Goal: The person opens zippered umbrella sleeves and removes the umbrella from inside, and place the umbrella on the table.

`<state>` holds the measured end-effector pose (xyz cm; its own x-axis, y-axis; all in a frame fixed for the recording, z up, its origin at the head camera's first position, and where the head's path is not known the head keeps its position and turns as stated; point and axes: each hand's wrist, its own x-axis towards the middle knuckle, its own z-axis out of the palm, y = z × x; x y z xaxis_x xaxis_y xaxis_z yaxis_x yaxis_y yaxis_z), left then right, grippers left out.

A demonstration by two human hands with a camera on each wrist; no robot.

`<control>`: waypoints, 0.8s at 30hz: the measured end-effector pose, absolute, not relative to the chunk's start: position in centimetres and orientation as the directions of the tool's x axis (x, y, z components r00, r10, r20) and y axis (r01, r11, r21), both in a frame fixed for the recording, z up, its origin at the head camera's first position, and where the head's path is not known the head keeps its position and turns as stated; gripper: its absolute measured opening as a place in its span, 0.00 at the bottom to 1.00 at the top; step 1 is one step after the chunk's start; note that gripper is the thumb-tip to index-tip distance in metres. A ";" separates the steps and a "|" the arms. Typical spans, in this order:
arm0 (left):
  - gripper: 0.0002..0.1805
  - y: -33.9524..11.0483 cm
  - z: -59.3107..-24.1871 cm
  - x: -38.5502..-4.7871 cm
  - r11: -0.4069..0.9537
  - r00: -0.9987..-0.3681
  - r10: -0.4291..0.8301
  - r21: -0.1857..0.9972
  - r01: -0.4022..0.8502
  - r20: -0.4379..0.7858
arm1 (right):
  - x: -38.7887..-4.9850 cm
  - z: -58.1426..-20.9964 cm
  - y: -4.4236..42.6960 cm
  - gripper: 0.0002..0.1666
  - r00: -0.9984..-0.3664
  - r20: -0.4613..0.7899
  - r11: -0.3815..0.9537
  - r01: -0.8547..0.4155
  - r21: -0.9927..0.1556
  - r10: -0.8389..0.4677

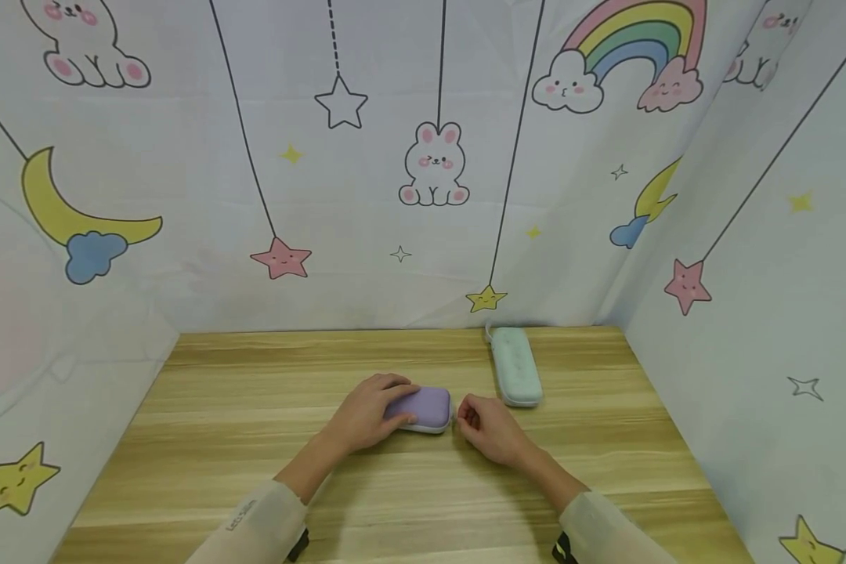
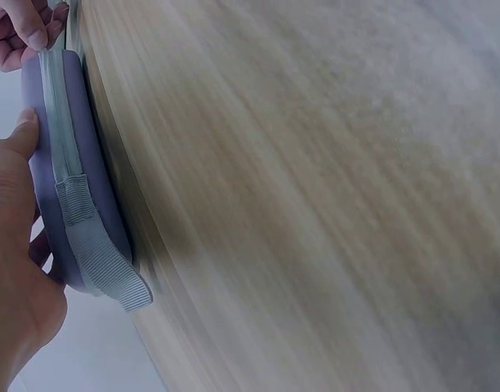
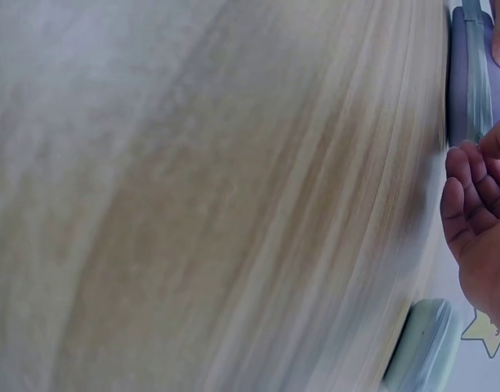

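Observation:
A purple zip case (image 1: 430,407) with a pale grey-green zip band lies on the wooden table, left of my right hand. My left hand (image 1: 374,411) grips its left end, thumb on the near side and fingers over the far side. In the left wrist view a ribbed grey fabric loop (image 2: 107,261) sticks out from that end of the case (image 2: 44,171). At the opposite end my right hand (image 1: 489,427) pinches the zip's end between thumb and forefinger; the pull itself is mostly hidden. The other right fingers are curled loosely in the right wrist view.
A mint-green elongated case (image 1: 516,368) with a strap loop lies behind and right of my right hand, near the table's back edge. The wooden table (image 1: 254,392) is bordered at the back and sides by white cloth (image 1: 366,298) printed with cartoons.

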<state>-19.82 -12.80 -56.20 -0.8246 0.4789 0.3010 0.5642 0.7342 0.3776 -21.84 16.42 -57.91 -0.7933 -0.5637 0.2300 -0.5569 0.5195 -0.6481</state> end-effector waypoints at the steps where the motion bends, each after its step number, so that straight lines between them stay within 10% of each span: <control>1: 0.28 -12.8 -56.2 -19.8 0.734 -0.825 0.478 0.378 0.564 0.301 | -21.9 -58.0 16.4 0.09 -0.790 0.234 0.517 -0.562 -0.646 -0.567; 24: 0.29 -12.8 -56.6 -20.0 0.736 -0.821 0.478 0.368 0.568 0.311 | -21.4 -58.0 16.5 0.09 -0.773 0.248 0.497 -0.582 -0.643 -0.585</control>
